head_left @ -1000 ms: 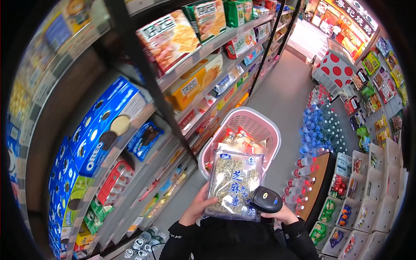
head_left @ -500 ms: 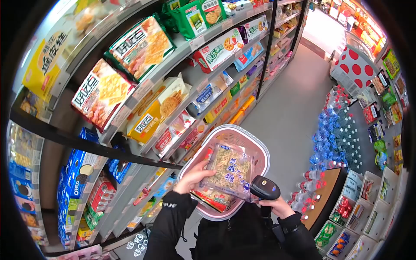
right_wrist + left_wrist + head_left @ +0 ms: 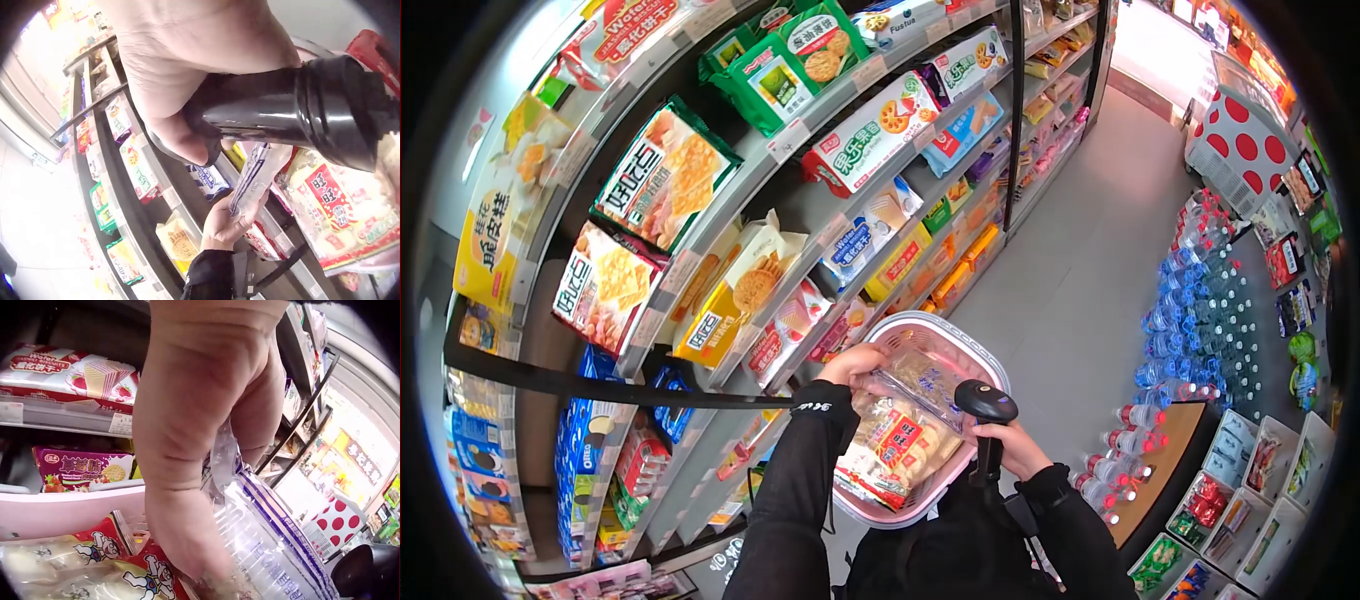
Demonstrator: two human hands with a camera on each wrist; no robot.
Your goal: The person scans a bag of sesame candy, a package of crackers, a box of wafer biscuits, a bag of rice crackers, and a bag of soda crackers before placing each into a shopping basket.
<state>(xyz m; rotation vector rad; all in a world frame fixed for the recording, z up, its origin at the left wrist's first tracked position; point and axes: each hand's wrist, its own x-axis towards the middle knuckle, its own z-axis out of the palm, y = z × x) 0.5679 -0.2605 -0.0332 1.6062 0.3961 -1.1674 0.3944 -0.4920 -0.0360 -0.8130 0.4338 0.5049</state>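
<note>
In the head view my left hand [image 3: 855,365] pinches the edge of a clear bag of sesame candy [image 3: 925,385] inside a pink basket [image 3: 972,343]. Seen from the left wrist, thumb and fingers close on the bag's crinkled plastic [image 3: 269,544]. My right hand [image 3: 1017,448] grips the handle of a black handheld barcode scanner [image 3: 988,403] at the basket's right side. A bag of rice crackers [image 3: 900,445] with a red label lies in the basket, beside the sesame candy. Bags with a cartoon figure [image 3: 150,575] show there in the left wrist view.
Shelves of boxed biscuits [image 3: 870,130] line the left. Bottled water [image 3: 1185,320] stands in rows on the floor at the right, near a wooden ledge [image 3: 1170,470] and white bins of snacks [image 3: 1200,510]. A grey aisle floor [image 3: 1060,260] runs ahead to a polka-dot covered box [image 3: 1240,150].
The sesame candy bag has gone from above the basket down into it, in my left hand. The rice cracker bag has come into view. My right hand keeps hold of the scanner.
</note>
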